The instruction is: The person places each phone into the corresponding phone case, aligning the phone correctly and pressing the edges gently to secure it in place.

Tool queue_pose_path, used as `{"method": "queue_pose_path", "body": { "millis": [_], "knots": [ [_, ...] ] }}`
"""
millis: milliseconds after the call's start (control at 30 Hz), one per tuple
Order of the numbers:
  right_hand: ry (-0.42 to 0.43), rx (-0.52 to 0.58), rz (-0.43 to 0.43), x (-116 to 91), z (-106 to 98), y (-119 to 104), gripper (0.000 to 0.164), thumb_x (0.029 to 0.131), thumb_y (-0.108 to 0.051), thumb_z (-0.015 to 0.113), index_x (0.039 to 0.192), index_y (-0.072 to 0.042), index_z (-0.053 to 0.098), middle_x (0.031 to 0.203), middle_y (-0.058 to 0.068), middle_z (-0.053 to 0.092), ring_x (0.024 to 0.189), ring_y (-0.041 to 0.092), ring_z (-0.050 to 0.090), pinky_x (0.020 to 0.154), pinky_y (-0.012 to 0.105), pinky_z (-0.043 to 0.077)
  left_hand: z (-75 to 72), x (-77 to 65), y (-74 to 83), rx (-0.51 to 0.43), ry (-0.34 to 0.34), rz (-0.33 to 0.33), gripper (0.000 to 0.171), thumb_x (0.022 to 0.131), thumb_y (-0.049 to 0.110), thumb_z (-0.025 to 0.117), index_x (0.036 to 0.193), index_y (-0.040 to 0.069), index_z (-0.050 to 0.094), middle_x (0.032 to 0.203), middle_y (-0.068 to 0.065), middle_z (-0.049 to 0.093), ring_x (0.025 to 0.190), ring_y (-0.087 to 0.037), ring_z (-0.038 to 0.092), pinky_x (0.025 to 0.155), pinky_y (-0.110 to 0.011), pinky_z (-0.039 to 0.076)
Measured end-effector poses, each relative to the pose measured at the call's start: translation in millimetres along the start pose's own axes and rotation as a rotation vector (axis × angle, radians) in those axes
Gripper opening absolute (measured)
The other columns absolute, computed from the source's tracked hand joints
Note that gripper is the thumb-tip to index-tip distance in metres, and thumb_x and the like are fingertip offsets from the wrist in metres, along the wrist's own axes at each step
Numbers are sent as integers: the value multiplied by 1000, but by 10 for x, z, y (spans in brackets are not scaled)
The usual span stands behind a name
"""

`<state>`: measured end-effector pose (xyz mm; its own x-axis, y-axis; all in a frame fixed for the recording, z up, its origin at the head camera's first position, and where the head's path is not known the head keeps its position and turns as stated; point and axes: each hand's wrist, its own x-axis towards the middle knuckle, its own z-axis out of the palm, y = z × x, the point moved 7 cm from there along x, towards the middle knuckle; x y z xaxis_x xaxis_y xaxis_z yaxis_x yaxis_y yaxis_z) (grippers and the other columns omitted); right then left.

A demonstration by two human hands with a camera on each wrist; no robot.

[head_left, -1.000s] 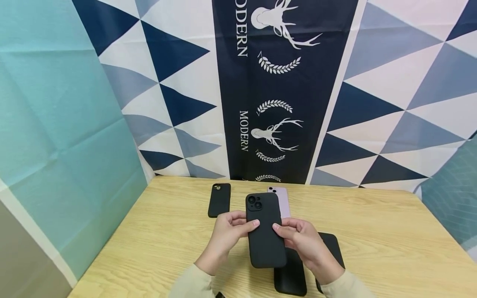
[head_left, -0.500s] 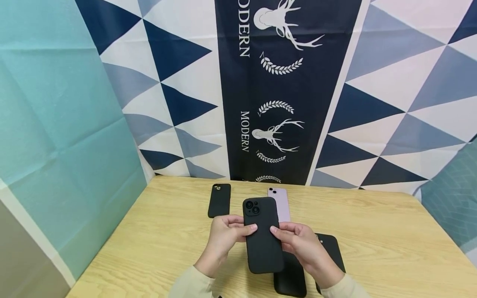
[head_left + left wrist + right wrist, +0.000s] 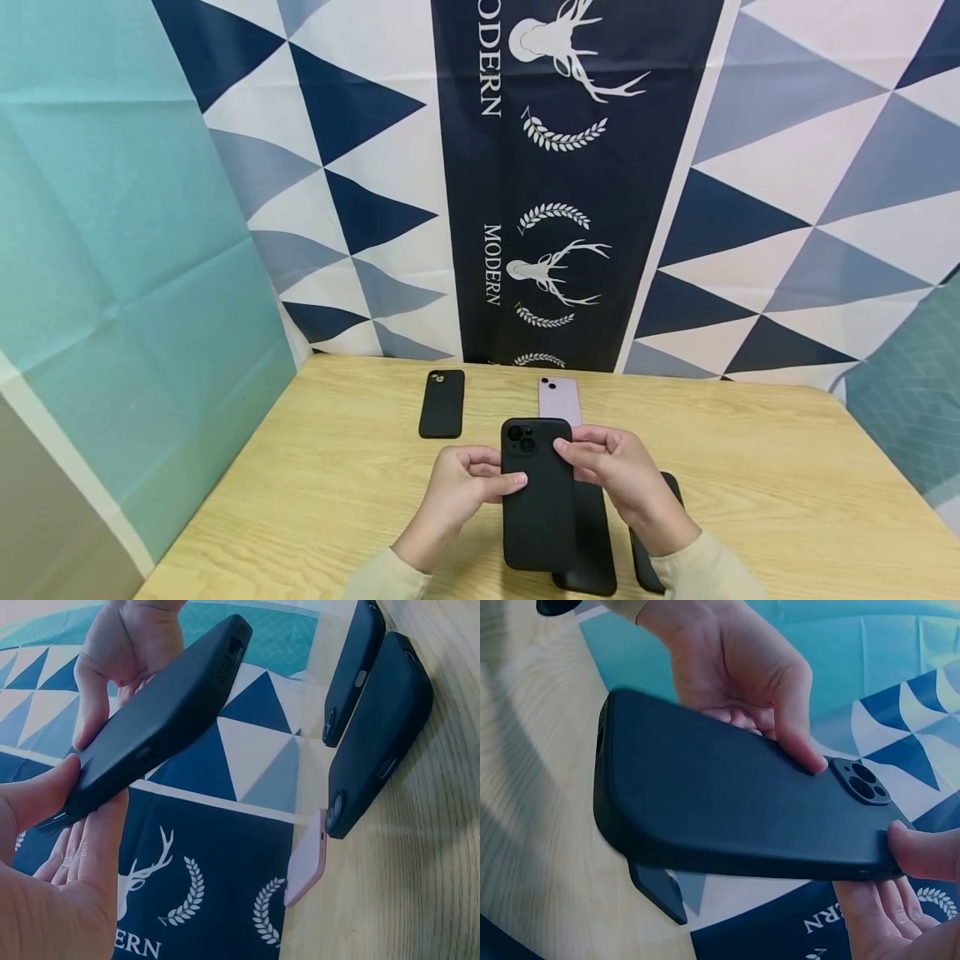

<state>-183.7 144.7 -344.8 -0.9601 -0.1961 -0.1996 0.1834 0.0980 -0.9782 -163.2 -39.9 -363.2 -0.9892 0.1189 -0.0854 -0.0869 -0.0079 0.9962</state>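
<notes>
Both hands hold a phone in a black case point(image 3: 537, 512) above the table, its camera side facing up and its lenses at the far left corner. My left hand point(image 3: 459, 493) pinches the left edge, thumb on the back and fingers beneath. Higher on the opposite edge, near the camera end, my right hand point(image 3: 621, 468) pinches it the same way. The right wrist view shows the smooth back and raised camera ring of the cased phone point(image 3: 727, 795) close up. In the left wrist view, a port opening and small holes mark the bottom end of the cased phone point(image 3: 172, 697).
On the wooden table point(image 3: 787, 475), a black phone case point(image 3: 442, 404) with see-through camera holes lies back left. A lilac phone point(image 3: 559, 400) lies behind the hands. Two black phones or cases, one partly covered point(image 3: 597, 550) and one farther right point(image 3: 643, 558), lie under the right arm.
The cased phone has come down and nearer the body, then slightly right. The right hand has slid up its edge toward the camera end, while the left keeps its grip.
</notes>
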Motion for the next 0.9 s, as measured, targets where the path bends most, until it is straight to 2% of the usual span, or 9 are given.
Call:
{"method": "queue_pose_path", "body": {
  "millis": [200, 367, 533, 633, 800, 900],
  "knots": [
    [33, -2, 4, -4, -35, 28, 39, 92, -11, 65, 121, 11, 53, 78, -12, 69, 71, 1, 66, 72, 19, 55, 23, 11, 14, 17, -16, 4, 29, 79, 8, 80, 101, -8, 71, 84, -8, 77, 69, -4, 67, 69, -28, 61],
    [56, -14, 13, -38, -45, 57, 38, 91, -12, 67, 120, 11, 55, 78, -10, 72, 72, 2, 67, 74, 19, 56, 49, 22, -3, 97, -35, 23, 26, 79, 9, 80, 99, -5, 73, 82, -10, 76, 69, -5, 64, 67, -23, 59],
    [43, -34, 5, -78, -36, 82, 35, 90, -13, 70, 114, 9, 60, 78, -9, 73, 73, 3, 69, 76, 21, 58, 71, 25, 65, 216, -71, 87, 23, 79, 13, 80, 95, -2, 75, 85, -16, 76, 70, -8, 68, 64, -19, 56],
    [7, -37, -8, -80, -23, 83, 33, 89, -14, 70, 112, 8, 62, 78, -10, 73, 73, 4, 69, 76, 22, 58, 65, 36, 165, 248, -78, 138, 25, 78, 13, 81, 97, -2, 75, 89, -18, 77, 75, -9, 72, 68, -18, 58],
    [-47, -13, -13, -70, 3, 85, 33, 90, -16, 70, 113, 6, 61, 79, -13, 72, 74, 2, 69, 75, 21, 57, 40, 49, 277, 236, -37, 187, 27, 78, 12, 81, 99, -4, 74, 93, -20, 76, 76, -8, 71, 70, -15, 57],
    [-82, 13, -14, -65, 30, 90, 33, 91, -16, 69, 113, 6, 60, 79, -13, 71, 74, 2, 68, 75, 21, 58, 25, 28, 282, 215, 10, 188, 28, 78, 10, 81, 100, -6, 74, 91, -20, 76, 75, -10, 73, 67, -14, 56]
  ]
}}
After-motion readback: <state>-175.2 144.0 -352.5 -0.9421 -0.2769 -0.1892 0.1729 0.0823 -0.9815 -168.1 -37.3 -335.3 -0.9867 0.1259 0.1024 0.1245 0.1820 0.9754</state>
